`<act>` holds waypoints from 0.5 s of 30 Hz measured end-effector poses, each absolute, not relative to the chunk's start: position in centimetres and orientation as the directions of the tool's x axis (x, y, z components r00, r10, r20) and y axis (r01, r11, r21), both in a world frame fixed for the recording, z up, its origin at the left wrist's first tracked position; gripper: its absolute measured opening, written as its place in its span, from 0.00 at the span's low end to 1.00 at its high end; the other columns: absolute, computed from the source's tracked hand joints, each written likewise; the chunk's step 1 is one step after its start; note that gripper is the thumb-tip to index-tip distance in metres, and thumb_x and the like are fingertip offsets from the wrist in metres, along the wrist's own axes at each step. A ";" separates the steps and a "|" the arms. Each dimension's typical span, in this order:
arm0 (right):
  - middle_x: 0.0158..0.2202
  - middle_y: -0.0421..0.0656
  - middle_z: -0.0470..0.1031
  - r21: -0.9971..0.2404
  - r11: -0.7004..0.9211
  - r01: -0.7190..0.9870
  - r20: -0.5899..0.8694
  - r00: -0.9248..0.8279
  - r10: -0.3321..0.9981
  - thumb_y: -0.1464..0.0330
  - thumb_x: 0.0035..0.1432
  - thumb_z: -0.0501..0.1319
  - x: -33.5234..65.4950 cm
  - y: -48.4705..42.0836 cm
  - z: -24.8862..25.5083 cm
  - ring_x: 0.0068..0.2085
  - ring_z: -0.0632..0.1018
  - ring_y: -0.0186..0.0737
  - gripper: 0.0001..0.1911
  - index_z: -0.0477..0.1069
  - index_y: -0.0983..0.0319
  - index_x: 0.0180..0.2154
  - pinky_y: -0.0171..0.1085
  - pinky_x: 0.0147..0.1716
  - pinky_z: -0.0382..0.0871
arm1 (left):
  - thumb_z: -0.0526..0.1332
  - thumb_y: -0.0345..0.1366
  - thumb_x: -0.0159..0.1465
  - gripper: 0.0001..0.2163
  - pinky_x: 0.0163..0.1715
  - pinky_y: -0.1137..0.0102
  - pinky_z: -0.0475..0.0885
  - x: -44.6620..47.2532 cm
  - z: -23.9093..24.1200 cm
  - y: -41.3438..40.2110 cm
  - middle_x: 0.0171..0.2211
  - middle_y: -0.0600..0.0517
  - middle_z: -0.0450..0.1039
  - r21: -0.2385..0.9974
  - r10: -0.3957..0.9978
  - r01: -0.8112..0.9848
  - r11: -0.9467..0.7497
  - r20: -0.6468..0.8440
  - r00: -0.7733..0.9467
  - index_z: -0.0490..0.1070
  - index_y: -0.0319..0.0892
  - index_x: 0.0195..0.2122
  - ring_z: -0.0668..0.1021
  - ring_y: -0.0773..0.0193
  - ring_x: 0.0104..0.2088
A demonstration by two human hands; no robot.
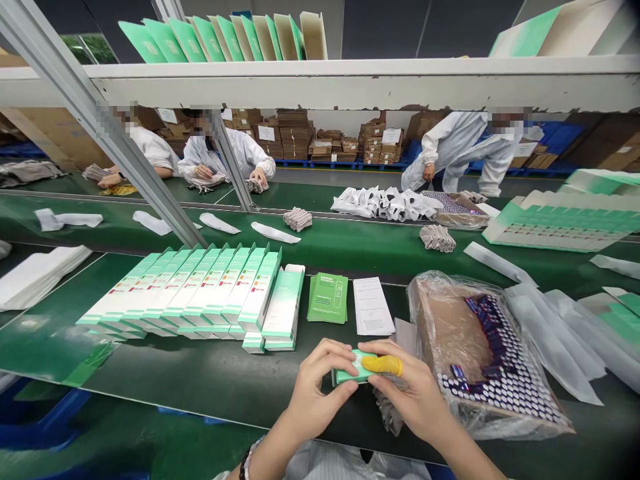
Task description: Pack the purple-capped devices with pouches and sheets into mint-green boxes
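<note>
Both hands close around a small green-and-white carton [356, 369] held end-on above the dark table. My left hand [323, 383] grips its left side between thumb and fingers. My right hand [404, 380], with a yellow finger cot [383, 365] on one finger, presses on the end and right side. Much of the carton is hidden by the fingers. Beyond the hands lie a stack of green leaflets [327, 299] and a stack of white printed sheets [373, 307]. Partly under my right hand is a greyish bundle [389, 415].
Rows of green-and-white cartons [200, 287] lie at left. A plastic-wrapped tray [425, 320] of small batteries stands at right. Behind runs a green conveyor [350, 243] with white strips and bundles. An overhead shelf [320, 87] and slanted post [115, 147] cross the view; co-workers sit opposite.
</note>
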State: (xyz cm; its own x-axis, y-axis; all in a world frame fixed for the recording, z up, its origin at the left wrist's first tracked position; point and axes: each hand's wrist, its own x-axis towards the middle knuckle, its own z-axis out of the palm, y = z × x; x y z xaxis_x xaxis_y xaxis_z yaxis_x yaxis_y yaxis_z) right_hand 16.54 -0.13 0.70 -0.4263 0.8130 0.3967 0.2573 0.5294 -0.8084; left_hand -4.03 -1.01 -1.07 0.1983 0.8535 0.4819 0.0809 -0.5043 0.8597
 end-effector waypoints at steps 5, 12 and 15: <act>0.53 0.43 0.74 -0.824 0.503 0.260 0.371 -0.424 0.826 0.72 0.65 0.60 16.4 -0.2 1.0 0.53 0.74 0.41 0.14 0.71 0.53 0.51 0.40 0.53 0.68 | 0.66 0.24 0.61 0.12 0.48 0.61 0.74 -4.5 -1.6 -0.6 0.44 0.44 0.74 0.635 0.662 0.198 -0.747 0.684 0.306 0.72 0.41 0.45 0.76 0.56 0.48; 0.49 0.45 0.77 -0.781 0.572 0.251 0.468 -0.370 0.802 0.65 0.66 0.59 15.7 0.0 1.2 0.47 0.77 0.42 0.14 0.71 0.54 0.52 0.41 0.47 0.73 | 0.64 0.28 0.63 0.07 0.43 0.64 0.77 -4.7 -1.6 0.3 0.40 0.45 0.77 0.610 0.640 0.196 -0.768 0.715 0.281 0.73 0.41 0.42 0.78 0.56 0.44; 0.46 0.44 0.78 -0.763 0.596 0.250 0.515 -0.324 0.794 0.63 0.65 0.60 15.5 0.3 1.0 0.45 0.78 0.42 0.14 0.71 0.54 0.52 0.40 0.44 0.74 | 0.64 0.31 0.64 0.05 0.42 0.65 0.79 -4.9 -1.5 0.4 0.39 0.47 0.77 0.713 0.736 0.194 -0.674 0.622 0.267 0.74 0.44 0.40 0.79 0.56 0.43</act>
State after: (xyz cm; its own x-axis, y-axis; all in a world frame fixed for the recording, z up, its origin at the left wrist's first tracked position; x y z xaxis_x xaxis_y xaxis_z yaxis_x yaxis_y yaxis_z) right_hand 15.46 0.32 0.96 -0.3240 0.7939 0.5146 0.2500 0.5964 -0.7628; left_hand -4.86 0.40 -1.53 0.2669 0.7359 0.6223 0.1945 -0.6735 0.7131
